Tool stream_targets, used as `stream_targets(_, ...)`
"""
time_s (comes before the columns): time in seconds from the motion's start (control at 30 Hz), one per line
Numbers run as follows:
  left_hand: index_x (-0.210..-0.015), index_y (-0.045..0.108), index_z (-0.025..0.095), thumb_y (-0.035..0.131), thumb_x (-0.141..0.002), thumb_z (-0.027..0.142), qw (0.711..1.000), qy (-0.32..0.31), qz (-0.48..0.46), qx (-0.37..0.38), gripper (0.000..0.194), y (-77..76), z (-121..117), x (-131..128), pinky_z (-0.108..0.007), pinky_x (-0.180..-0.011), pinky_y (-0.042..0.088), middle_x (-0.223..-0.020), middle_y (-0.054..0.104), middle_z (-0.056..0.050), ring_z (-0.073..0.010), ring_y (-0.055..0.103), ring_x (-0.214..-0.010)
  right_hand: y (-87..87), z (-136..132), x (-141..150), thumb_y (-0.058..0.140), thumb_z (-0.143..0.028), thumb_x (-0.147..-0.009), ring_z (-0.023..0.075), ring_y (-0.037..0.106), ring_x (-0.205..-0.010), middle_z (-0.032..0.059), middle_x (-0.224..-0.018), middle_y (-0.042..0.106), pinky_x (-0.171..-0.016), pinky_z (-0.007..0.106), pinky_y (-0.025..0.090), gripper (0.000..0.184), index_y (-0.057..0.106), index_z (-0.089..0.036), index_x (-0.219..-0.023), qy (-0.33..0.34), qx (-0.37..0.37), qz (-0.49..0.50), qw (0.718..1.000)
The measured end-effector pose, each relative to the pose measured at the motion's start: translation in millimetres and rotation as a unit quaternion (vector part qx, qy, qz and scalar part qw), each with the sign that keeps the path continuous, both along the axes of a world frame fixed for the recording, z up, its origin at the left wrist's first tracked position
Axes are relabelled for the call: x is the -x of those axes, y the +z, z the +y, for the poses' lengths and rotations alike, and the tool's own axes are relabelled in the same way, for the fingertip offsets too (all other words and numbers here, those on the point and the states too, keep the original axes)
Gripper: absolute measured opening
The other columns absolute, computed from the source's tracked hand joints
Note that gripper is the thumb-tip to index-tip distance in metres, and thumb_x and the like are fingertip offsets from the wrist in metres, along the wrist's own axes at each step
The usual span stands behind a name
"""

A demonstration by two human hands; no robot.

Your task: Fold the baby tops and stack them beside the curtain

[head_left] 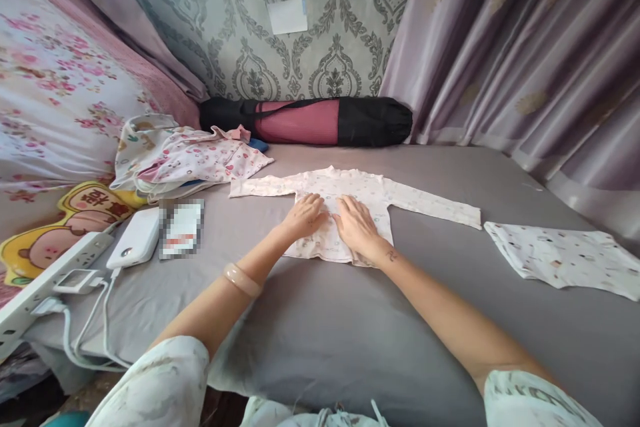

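Note:
A small pale long-sleeved shirt (345, 183) with a faint print lies spread on the grey bed sheet (430, 267), both sleeves stretched out sideways. My left hand (304, 215) rests flat on the left part of its body, fingers extended. On the right part, my right hand (356, 221) lies palm down, its fingers also stretched. The two hands are close together but apart, and they cover part of the shirt's front. Farther right lies a white printed garment (565, 255), folded flat, near the end of the right sleeve.
A heap of printed children's clothes (200, 157) lies at the back left. Along the wall is a black and pink rolled bag (305, 121). At left are a white power bank (135, 237), a power strip (55, 287) with cables, and a yellow cartoon cushion (50, 240).

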State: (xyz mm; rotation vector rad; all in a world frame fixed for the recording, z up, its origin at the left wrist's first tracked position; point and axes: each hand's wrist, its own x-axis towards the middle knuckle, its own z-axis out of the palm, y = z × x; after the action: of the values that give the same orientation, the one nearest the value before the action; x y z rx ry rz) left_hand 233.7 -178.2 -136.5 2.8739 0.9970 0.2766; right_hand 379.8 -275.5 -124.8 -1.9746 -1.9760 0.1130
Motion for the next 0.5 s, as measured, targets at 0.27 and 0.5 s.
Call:
stream_targets(0.27, -0.148, 0.030, 0.011, 0.024, -0.097, 0.056, 0.999, 0.012, 0.041, 0.030, 0.068, -23.9, -26, -3, -0.051, -0.117, 0.013, -0.157, 0.024, -0.019, -0.0317, 0.017, -0.146, -29.2, -19, -30, 0.025, -0.044, -0.100, 0.0281, 0.013, -0.147, 0.0151, -0.159, 0.020, -0.118, 0.048, 0.008, 0.060, 0.029, -0.012, -0.151, 0.008, 0.077, -0.061, 0.995)
stream_targets(0.5, -0.152, 0.021, 0.017, 0.030, -0.091, 0.069, 0.991, -0.107, 0.057, 0.057, 0.081, -14.3, -21, 25, -0.044, -0.119, 0.003, -0.160, 0.018, -0.014, -0.0262, 0.011, -0.148, -22.7, -39, -49, 0.027, -0.048, -0.100, 0.0263, 0.009, -0.148, 0.0132, -0.160, 0.016, -0.118, 0.049, 0.007, 0.061, 0.028, -0.016, -0.152, 0.113, 0.093, -0.056, 0.988)
